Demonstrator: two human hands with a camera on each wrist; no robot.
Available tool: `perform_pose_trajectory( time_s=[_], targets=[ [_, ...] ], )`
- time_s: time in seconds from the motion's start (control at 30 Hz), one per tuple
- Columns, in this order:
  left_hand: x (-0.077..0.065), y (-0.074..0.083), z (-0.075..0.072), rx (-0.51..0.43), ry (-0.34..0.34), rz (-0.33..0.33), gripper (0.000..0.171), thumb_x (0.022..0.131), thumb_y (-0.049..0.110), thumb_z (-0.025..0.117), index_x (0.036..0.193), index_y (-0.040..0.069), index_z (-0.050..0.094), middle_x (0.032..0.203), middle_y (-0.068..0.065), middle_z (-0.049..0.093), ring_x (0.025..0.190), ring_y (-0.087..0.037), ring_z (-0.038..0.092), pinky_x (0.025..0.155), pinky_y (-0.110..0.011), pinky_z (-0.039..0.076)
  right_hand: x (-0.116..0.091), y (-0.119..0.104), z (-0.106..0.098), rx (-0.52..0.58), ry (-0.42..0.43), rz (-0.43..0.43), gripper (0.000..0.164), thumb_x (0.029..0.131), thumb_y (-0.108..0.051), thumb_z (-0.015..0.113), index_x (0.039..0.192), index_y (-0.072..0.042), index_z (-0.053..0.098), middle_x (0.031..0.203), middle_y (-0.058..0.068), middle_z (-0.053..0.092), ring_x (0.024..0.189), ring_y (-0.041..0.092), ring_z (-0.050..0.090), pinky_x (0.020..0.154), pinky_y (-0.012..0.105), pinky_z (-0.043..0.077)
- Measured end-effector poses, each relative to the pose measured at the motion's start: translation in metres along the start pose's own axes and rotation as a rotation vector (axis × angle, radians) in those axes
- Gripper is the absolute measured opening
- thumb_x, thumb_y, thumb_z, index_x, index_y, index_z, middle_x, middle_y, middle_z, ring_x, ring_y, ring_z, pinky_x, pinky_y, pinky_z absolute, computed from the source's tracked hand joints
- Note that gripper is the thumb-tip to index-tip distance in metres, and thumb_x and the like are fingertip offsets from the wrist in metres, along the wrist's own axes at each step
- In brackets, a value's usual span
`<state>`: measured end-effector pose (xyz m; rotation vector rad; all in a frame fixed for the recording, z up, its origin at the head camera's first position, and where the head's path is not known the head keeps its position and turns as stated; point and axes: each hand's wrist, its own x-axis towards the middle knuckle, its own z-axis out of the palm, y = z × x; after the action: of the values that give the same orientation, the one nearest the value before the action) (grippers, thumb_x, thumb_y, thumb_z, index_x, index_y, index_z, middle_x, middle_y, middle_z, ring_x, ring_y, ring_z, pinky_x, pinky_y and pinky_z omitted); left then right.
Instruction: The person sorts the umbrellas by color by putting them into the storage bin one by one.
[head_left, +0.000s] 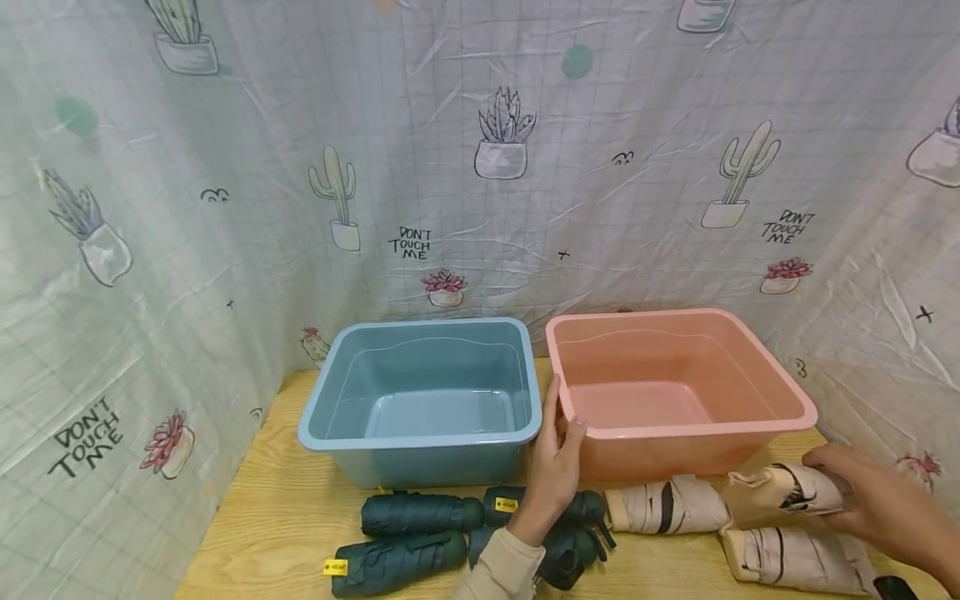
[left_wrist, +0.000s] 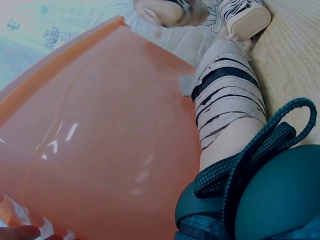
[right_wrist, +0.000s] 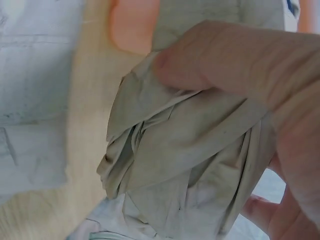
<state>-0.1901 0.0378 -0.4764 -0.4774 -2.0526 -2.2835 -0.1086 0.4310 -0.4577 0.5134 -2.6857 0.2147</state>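
Note:
My left hand point(head_left: 553, 467) rests against the front left corner of the pink tub point(head_left: 675, 432), with straight fingers along its side and the thumb at its front rim. In the left wrist view, only fingertips show at the lower left corner. On the right, my right hand point(head_left: 873, 504) grips a folded beige umbrella point(head_left: 813, 490), lifted above the table. Its loose fabric point(right_wrist: 190, 150) fills much of the right wrist view, with the thumb pressed on it. Below it lies another beige umbrella point(head_left: 802, 557); a further beige umbrella point(head_left: 667, 507) lies in front of the pink tub.
A blue tub point(head_left: 420, 442) stands left of the pink one; both show bare bottoms. Several dark green folded umbrellas point(head_left: 401, 562) lie before it on the wooden table point(head_left: 255, 525), some partly behind my left forearm. A cactus-print curtain point(head_left: 450, 192) hangs behind and at the sides.

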Motion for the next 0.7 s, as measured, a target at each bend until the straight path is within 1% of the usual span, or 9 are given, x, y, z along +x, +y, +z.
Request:
perform_pose_trajectory(
  time_s=[0.1,0.2,0.33,0.4,0.43,0.5,0.53,0.57,0.7],
  targets=[
    [-0.001,-0.001,0.001,0.009,0.002,-0.011,0.066,0.108,0.026,0.049,0.163,0.039,0.017,0.169,0.006,0.024,0.147,-0.016,0.043,0.115,-0.036,0.041,-0.001,-0.004,-0.012,-0.024,0.049,0.018,0.074,0.033,-0.017,0.100,0.099,-0.024,0.068,0.092,-0.006,0.067,0.088,-0.011,0.049,0.070,0.003,0.031],
    [-0.002,0.000,0.001,0.022,0.009,-0.018,0.066,0.108,0.026,0.050,0.163,0.040,0.017,0.168,0.005,0.027,0.145,-0.016,0.045,0.114,-0.037,0.041,0.001,-0.007,-0.023,-0.072,0.058,0.030,0.075,0.033,-0.013,0.098,0.101,-0.021,0.069,0.095,0.000,0.071,0.088,0.002,0.054,0.068,0.013,0.036],
    [-0.001,0.000,0.002,0.036,0.018,-0.014,0.066,0.107,0.027,0.051,0.163,0.040,0.018,0.167,0.007,0.028,0.145,-0.014,0.045,0.115,-0.036,0.041,0.004,-0.013,-0.037,-0.110,0.037,0.045,0.077,0.034,-0.010,0.098,0.106,-0.015,0.069,0.099,0.007,0.071,0.085,0.024,0.055,0.066,0.033,0.041],
    [-0.001,0.000,0.002,0.039,0.017,-0.008,0.066,0.107,0.028,0.051,0.163,0.040,0.018,0.168,0.008,0.027,0.146,-0.015,0.045,0.115,-0.037,0.041,0.006,-0.013,-0.042,-0.097,0.060,0.039,0.074,0.047,-0.043,0.101,0.107,-0.013,0.069,0.100,0.008,0.069,0.091,0.016,0.053,0.069,0.031,0.039],
    [0.000,0.000,0.002,0.037,0.013,-0.005,0.065,0.107,0.029,0.051,0.163,0.040,0.018,0.168,0.008,0.027,0.146,-0.015,0.044,0.115,-0.037,0.041,0.007,-0.014,-0.044,-0.084,0.077,0.031,0.075,0.056,-0.060,0.093,0.108,-0.012,0.069,0.100,0.009,0.068,0.093,0.011,0.050,0.070,0.029,0.039],
    [0.000,0.000,0.002,0.031,0.009,-0.005,0.066,0.107,0.028,0.051,0.163,0.040,0.018,0.168,0.007,0.027,0.146,-0.016,0.044,0.115,-0.037,0.041,0.009,-0.016,-0.048,-0.074,0.115,0.013,0.085,0.069,-0.086,0.062,0.109,-0.011,0.069,0.100,0.008,0.067,0.094,0.005,0.045,0.073,0.025,0.036],
    [0.000,0.000,0.002,0.030,0.007,-0.006,0.066,0.107,0.028,0.051,0.163,0.039,0.018,0.168,0.007,0.027,0.146,-0.016,0.044,0.115,-0.037,0.041,0.011,-0.017,-0.050,-0.073,0.130,0.002,0.093,0.072,-0.092,0.042,0.110,-0.011,0.069,0.101,0.007,0.067,0.094,0.004,0.043,0.072,0.022,0.033],
    [0.000,0.000,0.002,0.032,0.007,-0.009,0.066,0.107,0.027,0.051,0.163,0.039,0.018,0.168,0.006,0.026,0.147,-0.016,0.044,0.115,-0.038,0.040,0.013,-0.019,-0.052,-0.068,0.144,-0.009,0.099,0.075,-0.091,0.023,0.111,-0.010,0.069,0.101,0.007,0.066,0.095,0.003,0.042,0.073,0.021,0.032],
    [0.002,0.000,0.000,0.034,0.007,-0.012,0.067,0.107,0.027,0.052,0.163,0.040,0.018,0.169,0.008,0.024,0.148,-0.015,0.042,0.116,-0.040,0.039,0.026,-0.029,-0.062,-0.075,0.175,-0.041,0.099,0.082,-0.087,0.019,0.113,-0.007,0.069,0.102,0.008,0.065,0.097,0.006,0.042,0.074,0.021,0.032]
  ],
)
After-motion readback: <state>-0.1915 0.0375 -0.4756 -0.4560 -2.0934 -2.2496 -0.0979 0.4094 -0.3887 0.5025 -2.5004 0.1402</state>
